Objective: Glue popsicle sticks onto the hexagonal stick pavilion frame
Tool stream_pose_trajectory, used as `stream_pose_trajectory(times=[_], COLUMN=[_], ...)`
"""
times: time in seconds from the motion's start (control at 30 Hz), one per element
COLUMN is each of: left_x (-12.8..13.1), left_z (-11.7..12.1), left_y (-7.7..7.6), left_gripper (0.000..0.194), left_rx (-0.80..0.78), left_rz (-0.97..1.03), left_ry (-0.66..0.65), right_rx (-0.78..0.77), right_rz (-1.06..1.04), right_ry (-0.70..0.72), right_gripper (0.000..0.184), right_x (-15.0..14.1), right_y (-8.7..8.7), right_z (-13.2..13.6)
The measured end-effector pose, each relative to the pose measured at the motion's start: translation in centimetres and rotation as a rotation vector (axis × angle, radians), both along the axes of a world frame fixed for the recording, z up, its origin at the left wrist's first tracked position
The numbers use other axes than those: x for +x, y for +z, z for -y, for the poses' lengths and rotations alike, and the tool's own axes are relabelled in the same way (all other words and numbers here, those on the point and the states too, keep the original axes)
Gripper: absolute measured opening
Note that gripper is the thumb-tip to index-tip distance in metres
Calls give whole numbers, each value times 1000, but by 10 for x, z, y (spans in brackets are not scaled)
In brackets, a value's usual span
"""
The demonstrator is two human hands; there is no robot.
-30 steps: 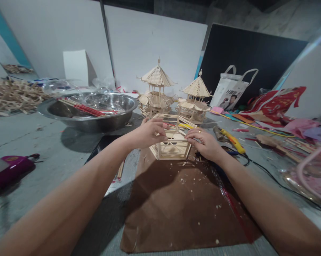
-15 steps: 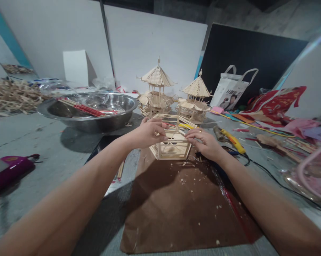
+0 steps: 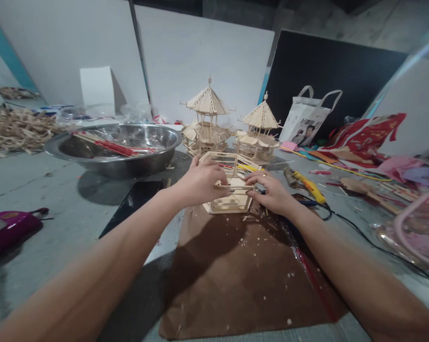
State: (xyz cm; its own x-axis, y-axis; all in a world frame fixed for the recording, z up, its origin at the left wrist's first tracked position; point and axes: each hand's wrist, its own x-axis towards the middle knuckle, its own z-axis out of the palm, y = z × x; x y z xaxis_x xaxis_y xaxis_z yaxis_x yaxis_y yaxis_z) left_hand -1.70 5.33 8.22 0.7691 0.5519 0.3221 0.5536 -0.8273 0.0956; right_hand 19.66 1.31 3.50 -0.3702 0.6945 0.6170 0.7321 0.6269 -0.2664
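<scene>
A small six-sided frame of pale wooden sticks [image 3: 229, 207] stands on the brown mat [image 3: 228, 285]. My left hand [image 3: 204, 181] reaches over its left side, fingers curled at the left end of a thin wooden stick [image 3: 240, 187] that runs level along the top front edge. At the right end of that stick, the thumb and fingers of my right hand [image 3: 270, 191], which wears a ring, close on it. Whether the stick is fixed to the frame I cannot tell. My left fingertips are partly hidden.
Two stick pagodas [image 3: 208, 109] [image 3: 261, 118] stand behind the frame. At left are a steel basin [image 3: 111, 164], a dark flat panel [image 3: 132, 204] and a purple tool [image 3: 15, 232]. To the right lies a yellow-handled tool [image 3: 310, 186] with its cable.
My left hand has turned and lowered, its fingers now curled over the front stick instead of lifted in a pinch. My right hand has shifted slightly. The view has swung a little right.
</scene>
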Motion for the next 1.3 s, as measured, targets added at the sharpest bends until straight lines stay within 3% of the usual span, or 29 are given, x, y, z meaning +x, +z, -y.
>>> stream_pose_trajectory(times=[0.47,1.07,1.17,1.3], left_x=[38,39,39,39], left_z=[5,7,6,8], left_y=[-5,-13,-13,-11], left_gripper=[22,20,19,18], left_rx=[142,178,142,107], left_rz=[-125,-63,-43,-34], left_ry=[91,146,152,160], right_rx=[-30,-17,-43,-65], right_rz=[-14,-5,12,38], right_ry=[3,-26,-21,-23], right_gripper=[7,4,9,29], right_x=[-1,-5,-4,1], right_y=[1,2,4,6], right_z=[-2,0,2,3])
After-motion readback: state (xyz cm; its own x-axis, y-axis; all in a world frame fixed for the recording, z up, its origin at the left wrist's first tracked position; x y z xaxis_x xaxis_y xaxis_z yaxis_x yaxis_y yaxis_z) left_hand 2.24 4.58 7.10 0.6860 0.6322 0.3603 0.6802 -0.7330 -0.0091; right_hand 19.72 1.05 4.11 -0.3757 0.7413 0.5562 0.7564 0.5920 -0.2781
